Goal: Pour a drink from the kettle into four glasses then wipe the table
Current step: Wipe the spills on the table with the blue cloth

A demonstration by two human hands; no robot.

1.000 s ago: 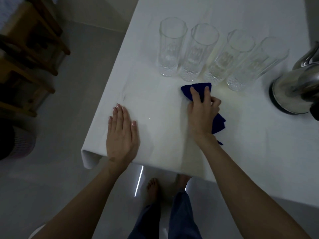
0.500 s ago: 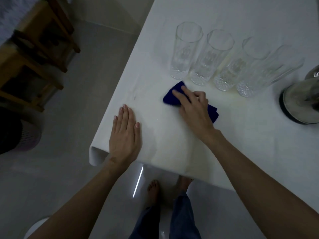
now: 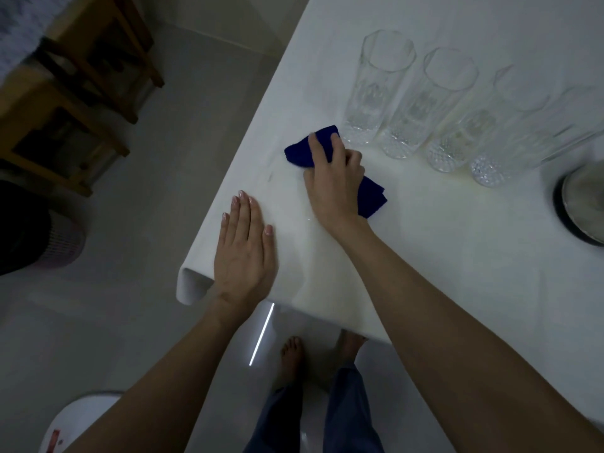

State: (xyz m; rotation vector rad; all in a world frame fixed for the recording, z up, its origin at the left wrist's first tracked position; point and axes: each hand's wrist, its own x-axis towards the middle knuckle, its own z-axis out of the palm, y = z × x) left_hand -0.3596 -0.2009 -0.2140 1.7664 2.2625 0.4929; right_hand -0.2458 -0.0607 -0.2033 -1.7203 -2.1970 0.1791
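**Hands on the wipe-down now**

Left hand (image 3: 243,253) is flat and spread, pinning the table (image 3: 457,273) cloth. Right hand (image 3: 333,181) presses the blue rag (image 3: 371,199) beside the four glasses (image 3: 421,103) (kettle (image 3: 581,204) parked right).

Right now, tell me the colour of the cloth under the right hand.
Dark blue cloth, seen in the head view.

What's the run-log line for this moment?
phase: wiping | right hand: pressing blue cloth on table, near leftmost glass | left hand: flat, empty | kettle: right edge
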